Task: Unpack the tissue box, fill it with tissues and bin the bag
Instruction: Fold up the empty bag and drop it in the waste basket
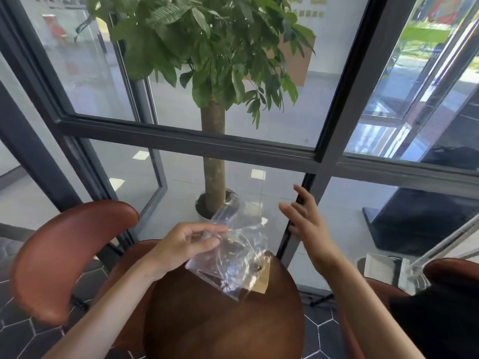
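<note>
A clear plastic bag [230, 255] is held above the far part of a round brown wooden table [223, 320]. It is pinched near its upper edge between the thumb and fingers [207, 235] of the left hand [181, 247], and it hangs crumpled, tilted down to the right. Behind the bag's lower corner a light wooden piece [263, 279] is seen on the table; through the creased plastic it cannot be told for sure whether this is the tissue box. The right hand [308, 224] is raised just beside the bag, apart from it, with the fingers spread and nothing held. A brown chair back [64, 255] is set to the left of the table. Beyond a dark-framed window [181, 141] a potted tree [213, 151] is seen on a pale tiled floor
</note>
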